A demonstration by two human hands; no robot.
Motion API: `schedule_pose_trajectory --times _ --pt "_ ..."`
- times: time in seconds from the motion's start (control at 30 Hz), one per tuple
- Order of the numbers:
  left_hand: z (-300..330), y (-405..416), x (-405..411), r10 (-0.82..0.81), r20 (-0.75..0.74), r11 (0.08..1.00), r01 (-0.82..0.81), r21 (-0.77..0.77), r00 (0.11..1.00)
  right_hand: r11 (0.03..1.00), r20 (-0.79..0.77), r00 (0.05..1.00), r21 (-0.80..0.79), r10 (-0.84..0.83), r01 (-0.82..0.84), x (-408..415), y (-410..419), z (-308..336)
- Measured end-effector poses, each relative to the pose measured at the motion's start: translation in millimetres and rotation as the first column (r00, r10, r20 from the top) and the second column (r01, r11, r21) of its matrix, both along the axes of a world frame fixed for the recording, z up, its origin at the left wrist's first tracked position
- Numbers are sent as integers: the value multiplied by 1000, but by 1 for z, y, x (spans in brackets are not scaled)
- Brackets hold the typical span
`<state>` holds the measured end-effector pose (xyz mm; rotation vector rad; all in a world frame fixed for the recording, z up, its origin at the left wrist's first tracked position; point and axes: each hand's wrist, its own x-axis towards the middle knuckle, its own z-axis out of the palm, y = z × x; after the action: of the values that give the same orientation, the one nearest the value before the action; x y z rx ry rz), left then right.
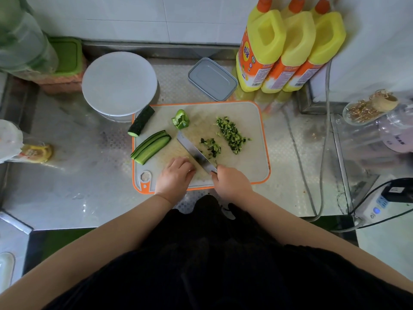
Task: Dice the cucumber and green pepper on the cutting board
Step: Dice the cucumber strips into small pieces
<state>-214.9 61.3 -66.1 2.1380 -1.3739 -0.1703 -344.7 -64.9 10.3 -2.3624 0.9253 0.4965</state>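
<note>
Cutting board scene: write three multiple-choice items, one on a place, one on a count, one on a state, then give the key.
1. Where does the green pepper piece lie?
A. on the cutting board
B. in the white bowl
C. on the grey lidded container

2. How many yellow bottles stand by the wall?
A. one
B. three
C. five

3. What does the right hand do?
A. hangs idle
B. presses the bowl
C. grips the knife

Key: A, the pepper rests on the board's far part; B, three orange caps show; C, its fingers curl round the handle.
</note>
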Motion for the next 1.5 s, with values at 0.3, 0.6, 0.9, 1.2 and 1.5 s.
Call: schedule_pose_trajectory --times 0.3,0.6,0.9,1.2,1.5 --pt "-4 -4 5 6 -16 1000 -6 3 1000 999 -49 998 11 49 -49 1 9 -1" --pt "-12 1 7 -4 -43 1000 4 -8 999 998 -96 994 29 55 -52 10 10 -12" --pt "-3 4 6 -14 12 999 15 -36 1000 981 -56 984 90 -168 173 2 -3 -12" --pt "-1 7 5 13 -14 999 -13 37 1000 997 -31 997 5 73 -73 1 14 -2" --pt "1 6 5 20 -38 998 -18 59 999 997 -113 991 40 68 -64 11 17 -14"
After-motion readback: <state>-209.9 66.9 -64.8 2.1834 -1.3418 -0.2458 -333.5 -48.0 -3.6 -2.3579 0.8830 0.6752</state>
